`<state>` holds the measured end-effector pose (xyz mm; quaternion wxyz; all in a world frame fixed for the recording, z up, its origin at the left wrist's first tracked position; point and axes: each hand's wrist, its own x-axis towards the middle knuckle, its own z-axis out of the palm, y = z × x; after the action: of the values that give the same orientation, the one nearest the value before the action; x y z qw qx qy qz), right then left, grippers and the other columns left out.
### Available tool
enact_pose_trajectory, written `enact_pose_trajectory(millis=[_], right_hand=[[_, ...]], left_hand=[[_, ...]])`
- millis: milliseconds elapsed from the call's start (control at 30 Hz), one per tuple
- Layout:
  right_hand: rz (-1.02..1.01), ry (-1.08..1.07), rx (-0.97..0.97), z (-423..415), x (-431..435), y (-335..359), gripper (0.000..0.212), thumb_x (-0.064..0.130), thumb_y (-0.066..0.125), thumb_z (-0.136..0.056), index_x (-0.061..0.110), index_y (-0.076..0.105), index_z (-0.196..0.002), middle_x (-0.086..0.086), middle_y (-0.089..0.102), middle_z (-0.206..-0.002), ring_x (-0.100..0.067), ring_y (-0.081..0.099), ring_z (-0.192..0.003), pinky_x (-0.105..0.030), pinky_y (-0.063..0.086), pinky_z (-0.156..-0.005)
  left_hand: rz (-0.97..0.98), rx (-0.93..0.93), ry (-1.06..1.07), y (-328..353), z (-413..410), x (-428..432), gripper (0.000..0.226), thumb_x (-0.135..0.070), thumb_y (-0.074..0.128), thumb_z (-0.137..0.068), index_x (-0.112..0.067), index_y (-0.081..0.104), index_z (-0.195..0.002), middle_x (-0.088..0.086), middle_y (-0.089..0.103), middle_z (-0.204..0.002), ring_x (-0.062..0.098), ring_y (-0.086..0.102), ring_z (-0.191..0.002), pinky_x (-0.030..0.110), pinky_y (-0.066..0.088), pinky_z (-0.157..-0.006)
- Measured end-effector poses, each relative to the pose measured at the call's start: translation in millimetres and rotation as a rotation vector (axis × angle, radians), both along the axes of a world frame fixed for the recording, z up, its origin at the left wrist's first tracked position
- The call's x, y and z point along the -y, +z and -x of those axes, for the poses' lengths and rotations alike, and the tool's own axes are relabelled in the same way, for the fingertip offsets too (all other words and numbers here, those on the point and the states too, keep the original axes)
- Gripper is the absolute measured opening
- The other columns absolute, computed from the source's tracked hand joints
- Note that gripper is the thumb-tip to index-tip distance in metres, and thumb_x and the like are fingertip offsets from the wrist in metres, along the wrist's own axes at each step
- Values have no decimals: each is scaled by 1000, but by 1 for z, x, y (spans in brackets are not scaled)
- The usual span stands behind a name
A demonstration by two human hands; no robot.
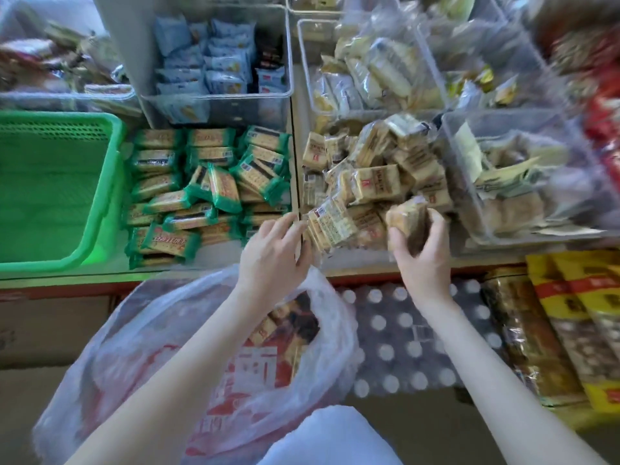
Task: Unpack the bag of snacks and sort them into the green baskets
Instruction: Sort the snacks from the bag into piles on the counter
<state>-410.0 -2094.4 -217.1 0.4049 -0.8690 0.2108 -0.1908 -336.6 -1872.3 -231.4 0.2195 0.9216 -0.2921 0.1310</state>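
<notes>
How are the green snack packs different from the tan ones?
The green packs have green wrappers; the tan packs are beige. Green packs are long and flat; tan packs look squarer and chunkier. Green packs lie left of the divider, tan packs right, and the right hand holds a tan one. Both lie in loose piles.

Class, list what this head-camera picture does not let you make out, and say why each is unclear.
Head view, print on the snack pack gripped by the right hand: blurred, partly under its fingers.
Head view, what remains in the plastic bag: hidden by crumpled film and the left forearm.
Head view, green basket: cut off by the left edge.
Head view, red packets top right: blurred by motion.
</notes>
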Motion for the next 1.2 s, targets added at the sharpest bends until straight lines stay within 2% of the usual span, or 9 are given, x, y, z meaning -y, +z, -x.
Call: enact_pose_trajectory(millis=[133,233,367,500,633,800,900,1067,1200], right_hand=[[42,-104,-127,-21,72,-11,62,33,66,-88,12,38,-139,-11,49,-131,-26,45,-122,-33,39,-96],[149,-49,54,-52,96,3,61,31,68,-87,9,40,-136,-10,50,-131,-21,46,-119,-23,34,-95],[380,135,198,-118,107,22,55,30,64,-85,10,40,-130,-17,53,-126,-28,46,-114,-37,37,-97],[611,415,-235,-153,107,14,64,36,49,-97,27,18,-152,-9,8,-161,-34,5,-146,-55,7,-117],[648,434,-253,-142,99,15,66,40,42,-99,34,3,-153,2,-23,-156,-27,-19,-145,-50,-14,-114],[599,343,105,-87,54,15,64,13,55,-88,12,32,-148,-14,27,-154,-28,21,-141,-48,18,-113],[526,426,213,-36,5,-4,56,8,53,-86,7,39,-141,-11,38,-142,-25,37,-129,-37,27,-111],[512,805,120,31,-85,-53,48,8,58,-87,6,46,-134,-8,52,-129,-21,48,-117,-34,40,-103],[636,985,-146,53,-138,-89,67,15,84,-63,7,58,-125,-7,64,-118,-21,60,-108,-31,47,-96]], left_hand=[[-73,-32,-95,-4,-11,59,55,-41,47,-91,-10,53,-136,18,48,-142,35,49,-124,50,45,-98],[-114,-90,-134,-14,-21,85,67,-52,42,-92,-15,36,-148,18,29,-154,32,28,-142,54,29,-112],[-209,-191,-109,-16,-40,107,77,-61,28,-90,-20,20,-154,15,12,-160,30,11,-148,54,17,-118],[-284,-281,-115,-21,-53,113,79,-60,18,-87,-25,0,-155,11,-6,-162,30,1,-149,52,14,-119],[-265,-270,-131,-21,-55,112,73,-56,24,-91,-25,6,-155,12,-2,-162,29,5,-149,52,18,-118],[-135,-227,-138,-22,-37,83,63,-44,35,-96,-16,23,-151,17,23,-157,30,24,-143,48,23,-116],[-48,-149,-138,-33,-13,42,51,-32,35,-100,-9,37,-146,17,37,-151,27,31,-139,43,21,-116],[-181,-60,-220,-77,27,-56,45,-30,29,-104,-8,48,-139,18,45,-145,32,40,-136,51,22,-115],[-395,-33,-244,-104,50,-125,47,-32,29,-103,-14,46,-143,16,42,-147,31,37,-138,54,18,-115]])
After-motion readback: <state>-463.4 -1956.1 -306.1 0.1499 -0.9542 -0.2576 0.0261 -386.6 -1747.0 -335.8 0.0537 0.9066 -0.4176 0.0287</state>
